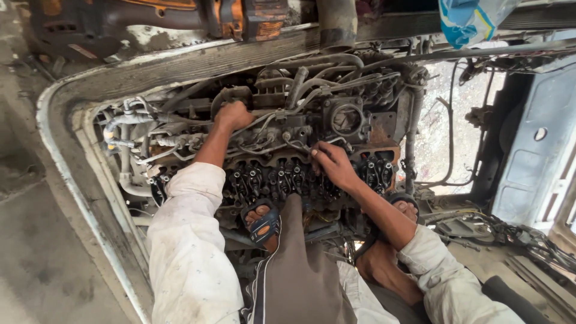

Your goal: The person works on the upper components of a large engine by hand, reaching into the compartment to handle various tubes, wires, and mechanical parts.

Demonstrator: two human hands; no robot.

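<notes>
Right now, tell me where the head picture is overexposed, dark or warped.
Head view: daylight blows out the ground seen through the gap right of the engine; the valve row beside the right hand sits in shade; the bay's pale rim bows like wide-lens distortion; the left hand looks sharp.

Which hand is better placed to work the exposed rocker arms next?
Probably right. The right hand already rests at the rocker arms, fingers spread. The left hand is farther up, closed among the metal pipes.
</notes>
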